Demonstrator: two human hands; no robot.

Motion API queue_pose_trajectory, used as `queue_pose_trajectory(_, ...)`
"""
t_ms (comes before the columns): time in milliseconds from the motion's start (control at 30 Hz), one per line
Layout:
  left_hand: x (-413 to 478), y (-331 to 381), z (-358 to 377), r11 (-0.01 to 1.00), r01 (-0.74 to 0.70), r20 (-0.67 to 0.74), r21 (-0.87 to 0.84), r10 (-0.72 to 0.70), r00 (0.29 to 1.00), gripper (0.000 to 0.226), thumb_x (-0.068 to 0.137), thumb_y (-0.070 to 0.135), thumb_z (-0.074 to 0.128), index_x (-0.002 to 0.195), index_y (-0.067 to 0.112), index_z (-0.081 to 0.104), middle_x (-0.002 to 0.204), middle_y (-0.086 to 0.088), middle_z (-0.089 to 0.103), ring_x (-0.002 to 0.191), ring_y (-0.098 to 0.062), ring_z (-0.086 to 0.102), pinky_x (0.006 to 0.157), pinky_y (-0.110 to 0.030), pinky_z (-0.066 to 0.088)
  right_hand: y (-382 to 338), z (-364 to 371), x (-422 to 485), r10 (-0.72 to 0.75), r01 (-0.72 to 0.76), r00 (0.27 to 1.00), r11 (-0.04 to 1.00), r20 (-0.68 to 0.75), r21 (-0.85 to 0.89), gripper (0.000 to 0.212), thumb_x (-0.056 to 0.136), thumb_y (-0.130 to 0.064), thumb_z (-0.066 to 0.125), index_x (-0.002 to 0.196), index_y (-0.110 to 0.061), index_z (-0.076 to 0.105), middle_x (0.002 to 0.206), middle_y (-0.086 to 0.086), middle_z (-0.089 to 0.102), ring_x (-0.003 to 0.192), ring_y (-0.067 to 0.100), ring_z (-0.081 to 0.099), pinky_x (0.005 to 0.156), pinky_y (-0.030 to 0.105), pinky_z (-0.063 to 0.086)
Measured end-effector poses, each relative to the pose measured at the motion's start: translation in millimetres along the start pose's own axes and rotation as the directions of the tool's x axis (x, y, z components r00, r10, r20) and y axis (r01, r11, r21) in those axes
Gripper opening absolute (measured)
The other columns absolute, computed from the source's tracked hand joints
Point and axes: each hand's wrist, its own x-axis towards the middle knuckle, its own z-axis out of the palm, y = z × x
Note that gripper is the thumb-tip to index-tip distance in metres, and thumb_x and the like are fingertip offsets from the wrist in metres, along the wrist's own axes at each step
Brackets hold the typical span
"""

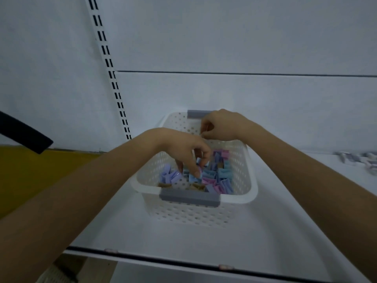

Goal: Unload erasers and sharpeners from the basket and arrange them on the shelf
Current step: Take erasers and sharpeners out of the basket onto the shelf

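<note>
A white perforated basket (247, 193) with grey handles stands on the white shelf (204, 240). Its bottom is covered with several small blue, purple and pink erasers and sharpeners (220, 176). My left hand (183, 152) reaches down into the basket and its fingertips pinch a blue piece (199, 162) in the pile. My right hand (222, 125) hovers over the basket's far end by the far grey handle (194, 114). Its fingers are curled round a small pale piece that barely shows at the fingertips.
Several small pale and purple pieces (359, 160) lie on the shelf at the far right. A slotted upright (110, 64) runs up the back wall on the left. A dark bar (24, 133) and a yellow surface (40, 170) lie to the left.
</note>
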Motion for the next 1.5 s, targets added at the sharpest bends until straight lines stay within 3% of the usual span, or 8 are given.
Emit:
queue_pose_trajectory(100,-1.0,0.8,1.3,1.000,-0.007,-0.015,-0.004,0.007,1.000,0.019,0.080,0.009,0.069,0.080,0.023,0.056,0.092,0.008,0.055,0.080,-0.015,0.065,0.074,-0.033,0.058,-0.4,-0.4,-0.7,-0.002,0.002,1.000,1.000,-0.003,0.007,0.016,0.086,-0.033,0.057,0.098,-0.023,0.063,0.105,-0.001,0.063,0.087,0.014,0.053,0.074,0.030,0.044)
queue_pose_trajectory(233,-0.8,0.2,2.7,0.997,0.029,-0.042,0.065,-0.026,0.999,0.023,0.082,0.008,0.066,0.099,0.022,0.059,0.100,0.015,0.050,0.071,0.008,0.060,0.076,-0.028,0.056,-1.0,-0.4,-1.5,-0.009,0.009,1.000,1.000,0.001,0.002,0.017,0.086,-0.032,0.057,0.099,-0.022,0.063,0.106,-0.001,0.064,0.088,0.014,0.054,0.074,0.030,0.043)
queue_pose_trajectory(367,1.7,-1.4,1.9,0.968,0.072,-0.122,0.241,-0.044,0.992,0.019,0.081,0.008,0.063,0.094,0.021,0.059,0.096,0.012,0.050,0.071,-0.004,0.051,0.068,-0.019,0.046,-1.0,-1.1,-2.7,-0.007,0.007,1.000,1.000,-0.007,0.011,0.016,0.087,-0.031,0.057,0.098,-0.021,0.063,0.105,-0.001,0.064,0.088,0.014,0.055,0.074,0.029,0.043)
queue_pose_trajectory(667,0.0,-1.8,-1.3,0.945,0.110,-0.280,0.306,-0.021,0.960,0.028,0.084,0.007,0.061,0.068,0.028,0.053,0.078,0.011,0.054,0.071,-0.014,0.057,0.070,-0.025,0.047,-0.7,-3.8,-4.5,-0.025,0.032,0.998,0.993,-0.065,0.117,0.018,0.087,-0.024,0.058,0.102,-0.016,0.064,0.109,0.002,0.063,0.086,0.010,0.051,0.079,0.027,0.045)
queue_pose_trajectory(1000,-25.4,10.2,-30.9,0.881,0.171,-0.436,0.441,0.043,0.899,0.019,0.083,0.006,0.059,0.078,0.024,0.057,0.080,0.008,0.054,0.074,-0.015,0.056,0.069,-0.027,0.045,-19.9,-22.0,-4.9,0.029,0.055,0.882,0.985,0.471,-0.165,0.045,0.081,-0.018,0.068,0.123,-0.023,0.054,0.113,-0.002,0.052,0.106,0.019,0.054,0.093,0.030,0.046)
queue_pose_trajectory(1200,-19.7,-4.5,-19.0,0.929,0.117,-0.568,0.351,0.112,0.816,0.014,0.084,0.003,0.057,0.090,0.013,0.064,0.094,0.003,0.054,0.084,-0.011,0.050,0.078,-0.024,0.041,-31.2,-3.8,0.8,0.132,0.128,0.849,0.887,0.511,-0.443,0.051,0.077,-0.015,0.071,0.124,-0.024,0.052,0.114,0.000,0.048,0.100,0.019,0.055,0.084,0.027,0.048)
queue_pose_trajectory(1367,-14.0,-13.1,-11.3,0.956,0.062,-0.665,0.285,0.151,0.731,0.013,0.084,0.005,0.057,0.092,0.011,0.065,0.095,-0.003,0.058,0.083,-0.014,0.052,0.077,-0.025,0.043,-23.8,0.2,7.0,0.075,0.061,0.852,0.969,0.518,-0.239,0.024,0.075,-0.008,0.071,0.092,-0.020,0.060,0.089,-0.006,0.047,0.092,0.019,0.051,0.085,0.031,0.053)
queue_pose_trajectory(1500,-10.8,-16.1,-11.9,0.964,0.055,-0.690,0.261,0.146,0.708,0.011,0.084,0.006,0.057,0.091,0.011,0.065,0.097,-0.005,0.061,0.083,-0.014,0.053,0.075,-0.025,0.043,-23.5,-7.6,6.6,-0.004,0.066,0.886,0.991,0.463,-0.117,0.018,0.077,-0.010,0.069,0.089,-0.021,0.061,0.089,-0.006,0.053,0.086,0.015,0.054,0.075,0.023,0.049)
